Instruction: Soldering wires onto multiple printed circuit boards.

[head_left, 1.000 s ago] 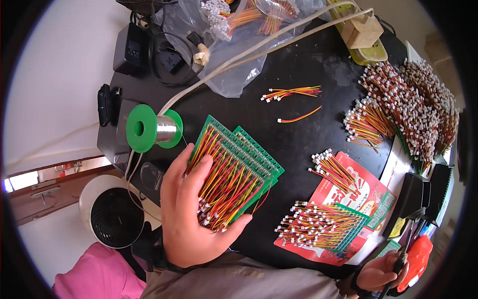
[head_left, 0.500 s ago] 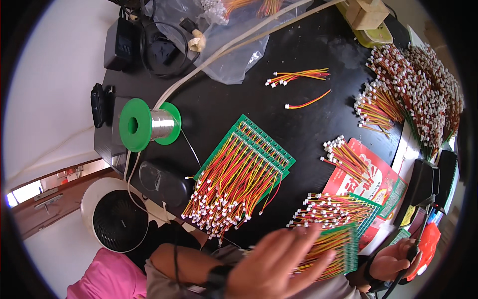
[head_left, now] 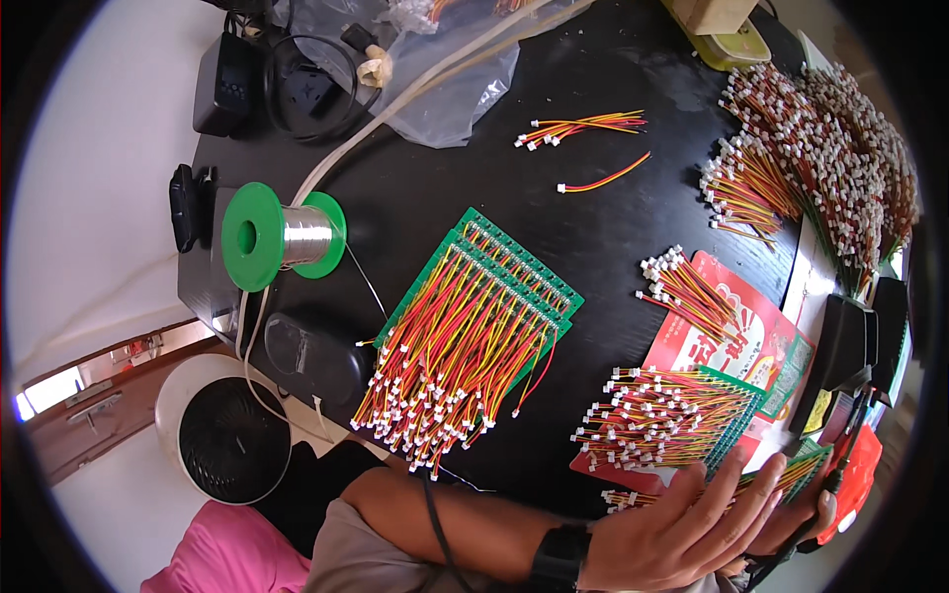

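My left hand (head_left: pixel 682 524) is stretched out at the lower right, fingers extended and apart, above a green circuit board with wires (head_left: pixel 809 466) that it partly covers. Beyond it, my right hand (head_left: pixel 791 521) curls around the dark handle of what looks like a soldering iron (head_left: pixel 836 478), its cable trailing down. Just farther off, another group of boards (head_left: pixel 733 435) has red and yellow wires with white plugs pointing left. A larger wired board stack (head_left: pixel 514 267) lies mid-table, its wires fanned toward the near edge.
A green spool of solder wire (head_left: pixel 255 237) stands at left. Loose connector wires (head_left: pixel 682 282) lie on a red printed sheet (head_left: pixel 727 287); a large heap of them (head_left: pixel 840 168) is at far right. A black fan (head_left: pixel 235 443) sits below the table edge.
My left hand has moved right, from the near wired boards to beside my right hand. Those boards now show farther right, mostly behind the hand. The whole view has shifted slightly.
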Demonstrator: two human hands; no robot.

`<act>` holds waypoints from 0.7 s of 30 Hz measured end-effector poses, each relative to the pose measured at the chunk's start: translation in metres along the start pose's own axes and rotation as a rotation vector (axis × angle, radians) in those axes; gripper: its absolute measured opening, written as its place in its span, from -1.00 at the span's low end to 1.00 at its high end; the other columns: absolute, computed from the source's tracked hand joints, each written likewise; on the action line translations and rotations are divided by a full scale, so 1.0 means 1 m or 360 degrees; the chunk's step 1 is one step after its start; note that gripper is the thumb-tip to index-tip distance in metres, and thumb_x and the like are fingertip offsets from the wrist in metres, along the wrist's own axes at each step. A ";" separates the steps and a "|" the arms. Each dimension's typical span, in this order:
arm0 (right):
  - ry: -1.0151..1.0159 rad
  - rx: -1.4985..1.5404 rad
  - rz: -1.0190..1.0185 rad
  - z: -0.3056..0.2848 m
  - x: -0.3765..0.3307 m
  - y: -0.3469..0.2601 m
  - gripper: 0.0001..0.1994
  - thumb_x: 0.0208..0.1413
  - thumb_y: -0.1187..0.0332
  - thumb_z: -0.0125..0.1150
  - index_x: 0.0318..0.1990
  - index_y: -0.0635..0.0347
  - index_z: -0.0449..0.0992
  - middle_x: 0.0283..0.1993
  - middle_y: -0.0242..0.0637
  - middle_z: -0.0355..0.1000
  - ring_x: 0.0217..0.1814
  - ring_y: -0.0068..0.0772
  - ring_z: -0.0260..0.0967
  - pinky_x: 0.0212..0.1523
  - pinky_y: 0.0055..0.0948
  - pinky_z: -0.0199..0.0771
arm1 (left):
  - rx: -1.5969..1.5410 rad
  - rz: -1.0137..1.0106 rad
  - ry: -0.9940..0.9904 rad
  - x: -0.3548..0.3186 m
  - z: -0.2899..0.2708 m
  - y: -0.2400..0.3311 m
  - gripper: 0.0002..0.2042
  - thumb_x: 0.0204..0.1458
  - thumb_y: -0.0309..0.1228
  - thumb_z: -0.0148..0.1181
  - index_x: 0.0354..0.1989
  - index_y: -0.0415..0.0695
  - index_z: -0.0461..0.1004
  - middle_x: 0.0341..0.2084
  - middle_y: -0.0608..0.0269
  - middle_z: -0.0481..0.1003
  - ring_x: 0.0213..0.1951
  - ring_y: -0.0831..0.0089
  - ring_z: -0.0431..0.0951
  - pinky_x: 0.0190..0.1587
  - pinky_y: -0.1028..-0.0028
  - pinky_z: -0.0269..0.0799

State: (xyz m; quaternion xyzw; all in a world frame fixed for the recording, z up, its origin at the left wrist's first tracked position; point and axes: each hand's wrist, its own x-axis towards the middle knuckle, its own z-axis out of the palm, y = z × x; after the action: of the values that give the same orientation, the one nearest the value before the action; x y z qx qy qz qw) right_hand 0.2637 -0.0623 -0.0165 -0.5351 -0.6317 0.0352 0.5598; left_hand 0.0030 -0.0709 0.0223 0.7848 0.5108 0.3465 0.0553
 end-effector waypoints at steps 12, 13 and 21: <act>-0.0052 -0.0476 0.0257 -0.001 -0.003 -0.024 -0.54 0.47 0.23 -0.08 0.41 0.10 0.04 0.29 0.18 0.35 0.16 -0.08 0.42 0.15 -0.21 0.44 | 0.0608 -0.0382 0.0115 -0.033 -0.065 -0.085 -0.49 -0.04 0.01 0.47 -0.11 -0.18 0.60 -0.04 -0.01 0.51 -0.11 0.07 0.49 -0.14 0.14 0.48; -0.0057 -0.0283 0.0400 -0.005 -0.006 -0.019 -0.49 0.43 0.38 -0.14 0.44 0.15 -0.10 0.54 0.20 0.02 0.41 -0.04 0.29 0.42 -0.15 0.23 | 0.0688 -0.0423 0.0002 -0.033 -0.070 -0.092 -0.50 -0.04 -0.01 0.49 -0.11 -0.18 0.60 -0.04 0.02 0.51 -0.11 0.05 0.48 -0.13 0.14 0.47; -0.0222 -0.0323 -0.0014 -0.007 0.001 -0.006 -0.54 0.35 0.53 0.13 0.31 0.27 0.13 0.42 0.21 0.25 0.35 -0.01 0.33 0.27 -0.33 0.38 | 0.0703 -0.0481 -0.0104 -0.045 -0.060 -0.110 -0.76 -0.02 -0.43 0.41 -0.19 -0.24 0.61 -0.12 -0.02 0.56 -0.09 0.00 0.55 -0.04 0.08 0.51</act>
State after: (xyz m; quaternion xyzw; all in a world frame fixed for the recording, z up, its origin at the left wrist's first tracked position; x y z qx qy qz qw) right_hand 0.2650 -0.0681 -0.0096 -0.5826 -0.6717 0.0058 0.4576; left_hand -0.1275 -0.0725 -0.0032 0.7034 0.6835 0.1889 -0.0496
